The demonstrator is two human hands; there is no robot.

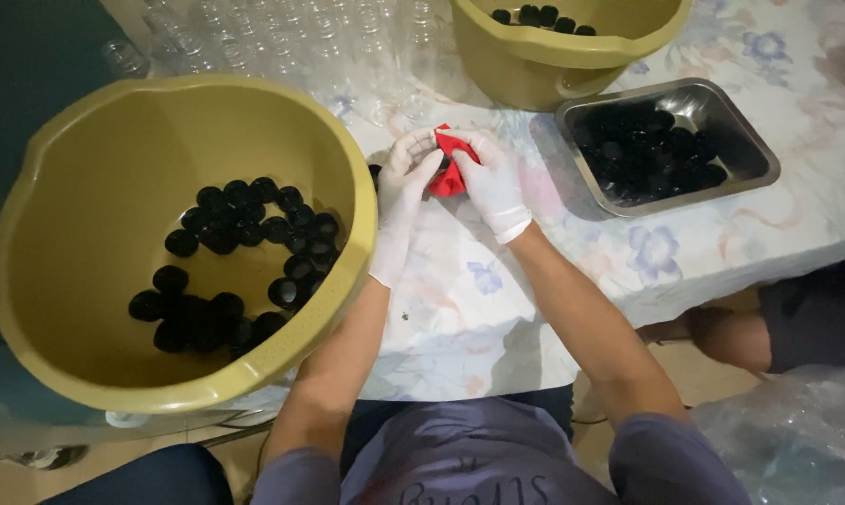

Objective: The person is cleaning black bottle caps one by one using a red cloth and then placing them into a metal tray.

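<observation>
I have both gloved hands together over the surface, which is covered by a flowered cloth. My left hand and right hand are both closed around a red cloth, bunched between the fingers; something small may sit inside it, but I cannot tell. Just left of my left hand is the large yellow-green tub with black caps loose in its bottom. Beyond my right hand, to its right, a steel tray holds more black caps, and a second tub stands farther out. Clear bottles crowd the far side. To work the cloth well, I judge it best to keep it pinched firmly in one hand and turn with the other, staying low over the surface.
</observation>
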